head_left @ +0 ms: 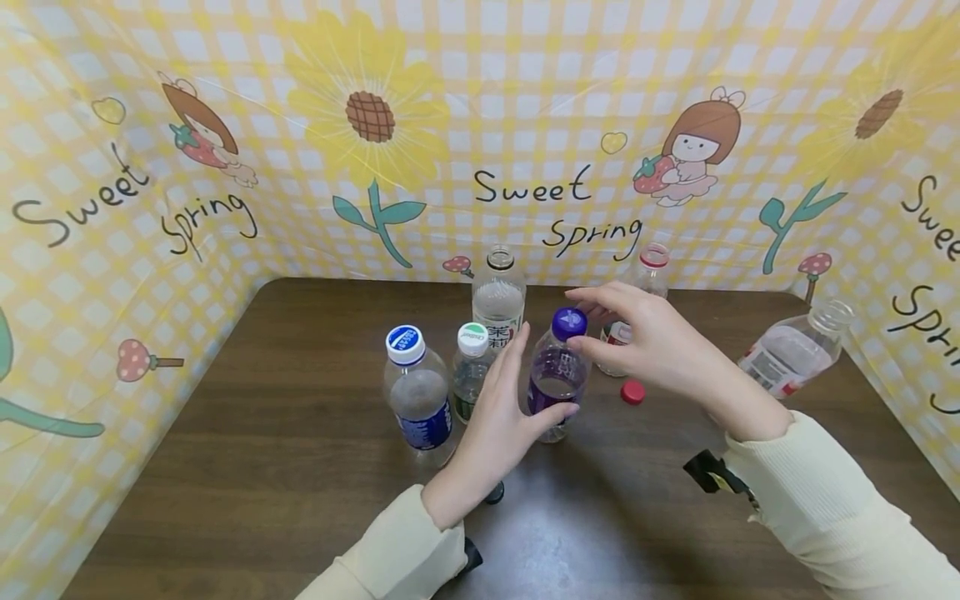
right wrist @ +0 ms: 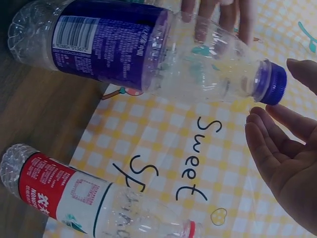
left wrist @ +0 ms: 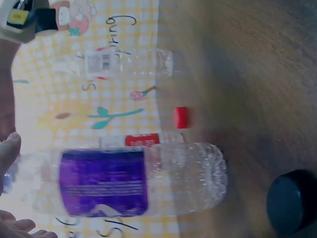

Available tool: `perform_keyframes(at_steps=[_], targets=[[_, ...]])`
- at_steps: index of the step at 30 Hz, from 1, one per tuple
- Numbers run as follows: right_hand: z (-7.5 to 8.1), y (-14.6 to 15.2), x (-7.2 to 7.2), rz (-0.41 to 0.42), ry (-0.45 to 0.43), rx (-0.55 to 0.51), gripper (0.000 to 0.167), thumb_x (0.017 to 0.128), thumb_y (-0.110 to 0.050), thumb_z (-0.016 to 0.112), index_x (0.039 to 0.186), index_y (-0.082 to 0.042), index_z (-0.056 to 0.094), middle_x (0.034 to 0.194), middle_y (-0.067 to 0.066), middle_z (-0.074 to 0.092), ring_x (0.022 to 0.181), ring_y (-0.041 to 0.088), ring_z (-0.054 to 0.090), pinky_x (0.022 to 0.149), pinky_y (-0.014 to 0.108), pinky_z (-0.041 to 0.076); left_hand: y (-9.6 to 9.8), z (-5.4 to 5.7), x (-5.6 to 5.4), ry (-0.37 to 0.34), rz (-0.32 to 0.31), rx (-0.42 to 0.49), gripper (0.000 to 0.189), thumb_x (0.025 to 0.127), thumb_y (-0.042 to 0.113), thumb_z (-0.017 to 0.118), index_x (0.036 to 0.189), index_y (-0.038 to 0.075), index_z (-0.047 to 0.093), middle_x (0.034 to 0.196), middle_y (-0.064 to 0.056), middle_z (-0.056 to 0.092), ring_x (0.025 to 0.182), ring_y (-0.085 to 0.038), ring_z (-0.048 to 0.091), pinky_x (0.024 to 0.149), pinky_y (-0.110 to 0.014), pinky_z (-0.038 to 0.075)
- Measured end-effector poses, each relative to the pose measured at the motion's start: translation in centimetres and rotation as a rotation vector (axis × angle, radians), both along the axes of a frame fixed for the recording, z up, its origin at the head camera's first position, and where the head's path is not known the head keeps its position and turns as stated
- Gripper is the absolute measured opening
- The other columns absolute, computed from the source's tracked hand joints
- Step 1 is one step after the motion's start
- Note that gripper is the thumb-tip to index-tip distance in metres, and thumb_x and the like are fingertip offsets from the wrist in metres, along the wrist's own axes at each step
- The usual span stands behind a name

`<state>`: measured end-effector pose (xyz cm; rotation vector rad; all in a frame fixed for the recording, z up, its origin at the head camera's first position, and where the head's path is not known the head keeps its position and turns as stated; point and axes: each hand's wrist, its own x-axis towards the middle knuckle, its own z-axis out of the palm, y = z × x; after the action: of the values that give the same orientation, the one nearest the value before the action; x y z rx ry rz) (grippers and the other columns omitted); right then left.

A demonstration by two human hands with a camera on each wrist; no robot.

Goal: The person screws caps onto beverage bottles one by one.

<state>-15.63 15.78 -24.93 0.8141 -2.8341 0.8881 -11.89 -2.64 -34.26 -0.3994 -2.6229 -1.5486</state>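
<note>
From the head, the purple-labelled bottle (head_left: 556, 372) is stood upright on the counter (head_left: 262, 467), flanked by the left hand (head_left: 501, 417), fingers straight, presumably for steadying. From the left wrist, its label (left wrist: 104, 184) is seen uncovered. From the right wrist, its cap (right wrist: 275, 84) is bracketed by the right hand (right wrist: 293, 159), fingers parted.

Right fingers (head_left: 607, 296) mask part of a red-ringed bottle (head_left: 650, 277) in the head view, where the left arm (head_left: 448, 498) partly covers a black cap (head_left: 495, 493) and the right sleeve (head_left: 832, 492) runs out of frame. Small print on the purple bottle (left wrist: 104, 183) blurs in the left wrist view; the right wrist view's bottom edge crops the red-ringed bottle's mouth.
</note>
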Motion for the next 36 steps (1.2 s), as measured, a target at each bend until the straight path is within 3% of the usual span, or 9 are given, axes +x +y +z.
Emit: perform_keyframes(at_steps=[6, 12, 15, 18, 21, 23, 28, 33, 36], targets=[[0.6, 0.5, 0.9, -0.024, 0.106, -0.070, 0.048, 0.086, -0.021, 0.071, 0.131, -0.010, 0.056, 0.124, 0.011, 0.061, 0.107, 0.028, 0.061, 0.089, 0.048, 0.053, -1.5, 1.8, 2.8, 0.120, 0.022, -0.019, 0.093, 0.077, 0.031, 0.079, 0.151, 0.022, 0.025, 0.156, -0.003, 0.032, 0.143, -0.023, 0.032, 0.114, -0.047, 0.034], [1.2, 0.7, 3.0, -0.058, 0.299, -0.217, 0.049, 0.079, -0.007, 0.075, 0.127, -0.013, 0.061, 0.122, 0.005, 0.061, 0.108, 0.012, 0.056, 0.091, 0.021, 0.046, -4.5, 3.5, 4.8, 0.519, -0.003, 0.072, 0.073, 0.078, 0.031, 0.077, 0.139, 0.006, 0.045, 0.141, -0.011, 0.051, 0.133, -0.019, 0.047, 0.112, -0.031, 0.039], [1.3, 0.6, 4.0, -0.031, 0.372, -0.310, 0.046, 0.077, -0.003, 0.075, 0.121, -0.009, 0.064, 0.119, 0.006, 0.062, 0.114, 0.004, 0.052, 0.101, 0.014, 0.038, -6.4, 4.5, 5.0, 0.676, -0.018, 0.183, 0.064, 0.084, 0.036, 0.071, 0.129, -0.005, 0.053, 0.133, -0.013, 0.057, 0.126, -0.016, 0.052, 0.110, -0.024, 0.040], [1.1, 0.2, 4.7, 0.056, 0.456, -0.395, 0.033, 0.083, -0.019, 0.074, 0.111, -0.003, 0.068, 0.111, 0.009, 0.065, 0.115, 0.003, 0.054, 0.104, 0.016, 0.040, -8.5, 5.4, 4.8, 0.727, 0.001, 0.369, 0.052, 0.088, 0.029, 0.069, 0.120, -0.011, 0.057, 0.123, -0.011, 0.063, 0.116, -0.015, 0.058, 0.104, -0.024, 0.046], [0.7, -0.3, 4.9, 0.193, 0.522, -0.452, 0.036, 0.089, -0.033, 0.067, 0.103, 0.000, 0.069, 0.103, 0.010, 0.067, 0.108, 0.005, 0.058, 0.099, 0.017, 0.045, -10.8, 6.3, 4.0, 0.692, 0.103, 0.525, 0.035, 0.091, 0.019, 0.064, 0.113, -0.007, 0.061, 0.111, -0.007, 0.068, 0.103, -0.017, 0.063, 0.095, -0.022, 0.049], [0.2, -0.7, 5.0, 0.270, 0.544, -0.466, 0.035, 0.091, -0.033, 0.064, 0.100, 0.000, 0.069, 0.100, 0.010, 0.068, 0.105, 0.006, 0.060, 0.097, 0.015, 0.047, -12.3, 6.9, 3.2, 0.623, 0.211, 0.556, 0.027, 0.093, 0.018, 0.058, 0.111, -0.002, 0.063, 0.103, -0.004, 0.070, 0.095, -0.015, 0.064, 0.090, -0.021, 0.049], [-1.9, -2.0, 5.0, 0.366, 0.499, -0.423, 0.028, 0.093, -0.029, 0.061, 0.101, -0.003, 0.069, 0.096, 0.008, 0.070, 0.098, 0.010, 0.062, 0.094, 0.012, 0.048, -15.1, 7.6, 0.3, 0.358, 0.393, 0.415, 0.019, 0.097, 0.022, 0.054, 0.108, 0.011, 0.066, 0.095, 0.008, 0.069, 0.089, -0.008, 0.063, 0.084, -0.015, 0.049], [-4.7, -3.2, 4.9, 0.409, 0.413, -0.357, 0.017, 0.089, -0.020, 0.067, 0.101, -0.008, 0.069, 0.094, 0.002, 0.070, 0.091, 0.012, 0.063, 0.087, 0.017, 0.052, -16.4, 7.3, -3.6, 0.181, 0.392, 0.157, 0.031, 0.096, 0.032, 0.056, 0.119, 0.012, 0.064, 0.098, 0.023, 0.062, 0.092, 0.003, 0.058, 0.081, -0.010, 0.046], [-6.6, -3.9, 5.0, 0.410, 0.327, -0.305, 0.016, 0.085, -0.014, 0.071, 0.100, -0.010, 0.069, 0.093, -0.001, 0.070, 0.089, 0.011, 0.063, 0.083, 0.019, 0.053, -16.5, 7.1, -5.8, 0.146, 0.320, 0.026, 0.041, 0.095, 0.038, 0.055, 0.127, 0.011, 0.060, 0.110, 0.011, 0.066, 0.097, 0.005, 0.057, 0.087, -0.013, 0.046]])
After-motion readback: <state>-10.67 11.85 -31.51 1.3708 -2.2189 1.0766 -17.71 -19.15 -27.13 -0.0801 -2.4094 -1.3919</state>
